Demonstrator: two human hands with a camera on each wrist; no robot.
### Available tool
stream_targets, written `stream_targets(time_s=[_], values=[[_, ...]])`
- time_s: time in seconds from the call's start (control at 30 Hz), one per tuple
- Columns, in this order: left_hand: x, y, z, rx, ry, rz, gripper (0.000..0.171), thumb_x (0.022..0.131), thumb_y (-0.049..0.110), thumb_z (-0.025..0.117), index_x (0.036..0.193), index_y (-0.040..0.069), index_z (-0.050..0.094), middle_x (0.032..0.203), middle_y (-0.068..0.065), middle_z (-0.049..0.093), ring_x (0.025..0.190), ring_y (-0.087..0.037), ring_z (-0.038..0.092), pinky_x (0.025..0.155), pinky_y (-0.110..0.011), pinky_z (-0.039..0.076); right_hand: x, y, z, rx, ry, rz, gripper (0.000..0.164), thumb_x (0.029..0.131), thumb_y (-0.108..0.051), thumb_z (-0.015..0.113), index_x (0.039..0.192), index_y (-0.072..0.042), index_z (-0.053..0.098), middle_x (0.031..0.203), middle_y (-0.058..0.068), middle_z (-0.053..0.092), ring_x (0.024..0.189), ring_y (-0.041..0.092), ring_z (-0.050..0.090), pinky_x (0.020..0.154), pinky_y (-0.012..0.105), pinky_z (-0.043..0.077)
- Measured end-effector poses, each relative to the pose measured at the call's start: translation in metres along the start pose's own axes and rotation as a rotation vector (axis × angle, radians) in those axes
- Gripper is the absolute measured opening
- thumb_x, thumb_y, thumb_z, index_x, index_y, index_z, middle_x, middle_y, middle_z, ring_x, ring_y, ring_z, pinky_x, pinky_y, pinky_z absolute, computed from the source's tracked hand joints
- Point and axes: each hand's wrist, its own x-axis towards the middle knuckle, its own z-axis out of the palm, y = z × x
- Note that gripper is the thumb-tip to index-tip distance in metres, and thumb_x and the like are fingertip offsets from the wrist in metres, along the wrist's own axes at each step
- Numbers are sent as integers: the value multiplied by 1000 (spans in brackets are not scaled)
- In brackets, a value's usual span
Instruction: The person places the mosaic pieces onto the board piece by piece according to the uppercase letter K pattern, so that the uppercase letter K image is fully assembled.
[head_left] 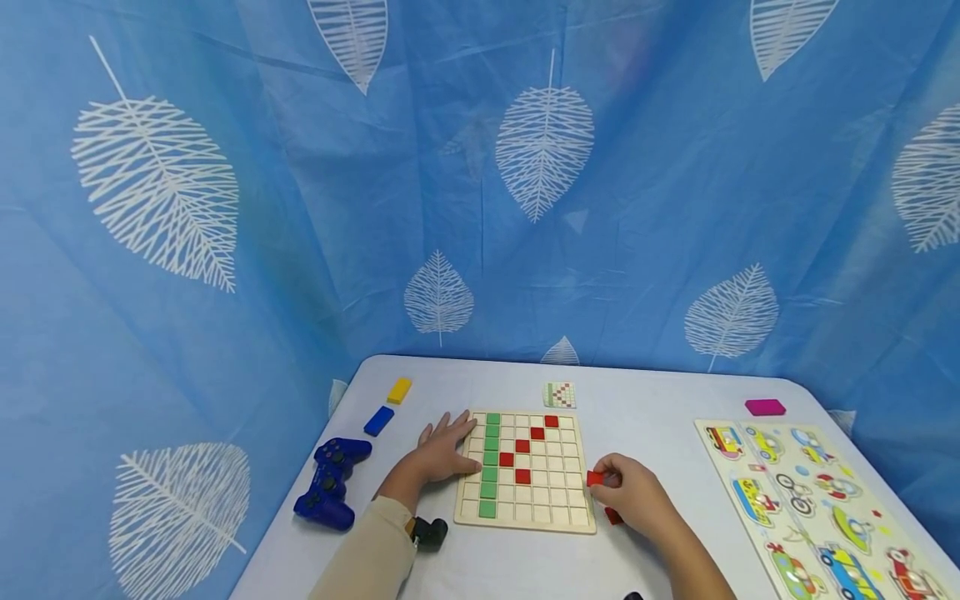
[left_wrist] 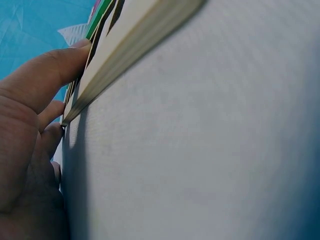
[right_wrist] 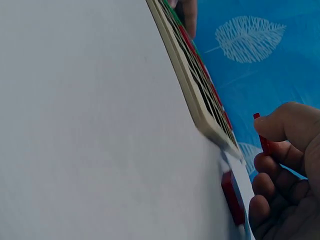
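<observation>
A wooden grid board [head_left: 551, 517] lies on the table, with a column of green tiles [head_left: 489, 473] near its left side and several red tiles [head_left: 522, 476], most of them in a slanting row. My left hand [head_left: 442, 450] rests on the board's left edge, fingers spread and thumb on top. Just off the right edge, my right hand [head_left: 637, 496] pinches a red tile [right_wrist: 263, 137] between thumb and fingers. Below that hand a red block [right_wrist: 232, 197] lies on the table, partly hidden in the head view. Behind the board sits a small pattern card [head_left: 559, 394].
To the left are a blue game controller [head_left: 330, 483], a blue block [head_left: 378, 421] and a yellow block [head_left: 399, 391]. On the right lies a vehicle puzzle board [head_left: 817, 500], with a magenta block [head_left: 765, 407] behind it. A blue leaf-print curtain [head_left: 600, 275] hangs behind the table.
</observation>
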Motion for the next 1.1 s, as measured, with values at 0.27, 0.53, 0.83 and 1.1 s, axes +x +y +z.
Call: stream_targets(time_s=[0.27, 0.53, 0.83, 1.1], values=[[-1, 0, 0, 2, -6, -11, 91, 87, 46, 83, 164, 25, 39, 176, 3, 21, 164, -32, 2, 131, -59, -1, -4, -21, 21, 18, -26, -92, 23, 85, -14, 84, 103, -17, 69, 91, -2, 63, 86, 14, 56, 70, 28, 47], [-1, -3, 0, -4, -3, -1, 91, 87, 46, 83, 164, 24, 39, 176, 1, 21, 164, -33, 2, 131, -60, -1, -5, -34, 42, 19, -71, -190, 22, 85, -13, 85, 99, -16, 68, 87, -2, 59, 81, 13, 53, 66, 25, 44], [-2, -3, 2, -10, -3, 5, 91, 86, 45, 82, 164, 23, 39, 176, 2, 21, 164, -31, 2, 131, -59, -1, -8, -44, 54, -76, -108, -317, 18, 81, -10, 81, 89, -17, 67, 77, -4, 54, 70, 8, 47, 59, 23, 39], [3, -2, 1, 11, 15, -18, 91, 85, 47, 82, 163, 28, 39, 175, 6, 21, 165, -28, 1, 131, -58, -2, -4, -49, 60, -157, -78, -289, 19, 78, -4, 78, 86, -17, 66, 82, -1, 52, 76, 14, 45, 64, 27, 38]])
